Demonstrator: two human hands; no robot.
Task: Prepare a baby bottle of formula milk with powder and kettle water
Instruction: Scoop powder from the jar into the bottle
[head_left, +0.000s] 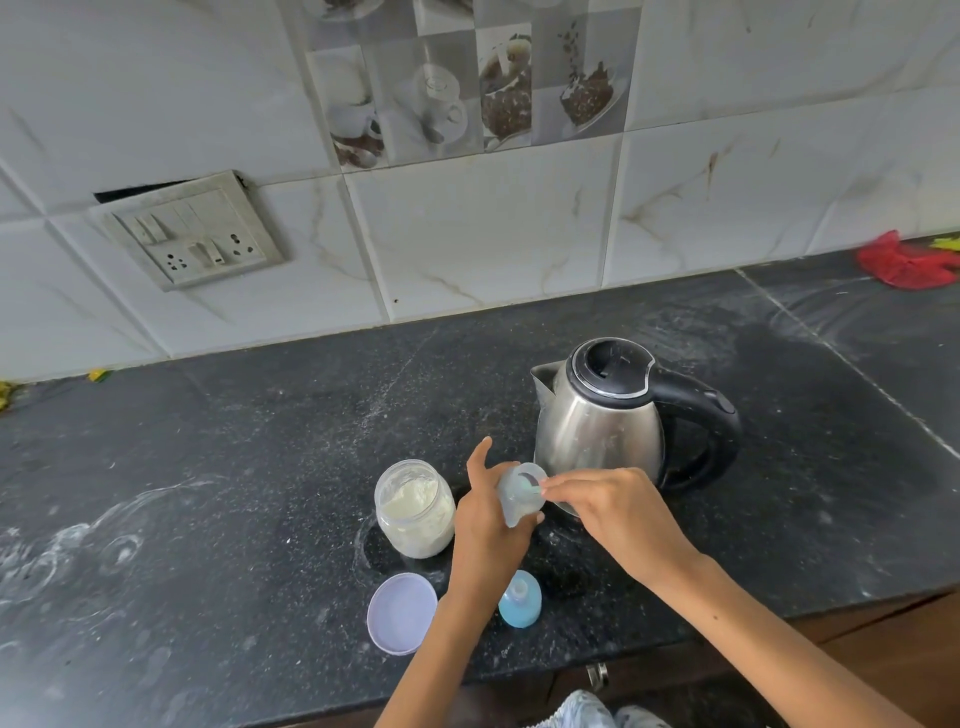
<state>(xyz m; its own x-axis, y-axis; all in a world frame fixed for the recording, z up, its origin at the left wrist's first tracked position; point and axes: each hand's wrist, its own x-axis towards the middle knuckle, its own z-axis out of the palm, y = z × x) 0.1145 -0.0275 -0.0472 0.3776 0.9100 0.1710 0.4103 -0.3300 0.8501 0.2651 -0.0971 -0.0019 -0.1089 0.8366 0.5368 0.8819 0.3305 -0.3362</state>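
Note:
My left hand (488, 514) grips a clear baby bottle (519, 493), tilted with its open mouth up and to the right. My right hand (618, 512) pinches a small spoon (531, 483) whose tip sits in the bottle's mouth. Left of the bottle stands an open glass jar of white powder (414, 508). The jar's pale purple lid (401, 613) lies on the counter near the front. A blue bottle cap with its teat (520, 598) stands beside my left wrist. A steel kettle (602, 415) with a black lid and handle stands just behind my hands.
The dark stone counter (260, 467) carries white powder smears on its left part. A tiled wall with a switch and socket plate (195, 231) rises behind. A red cloth (906, 262) lies at the far right. The counter's front edge runs below my arms.

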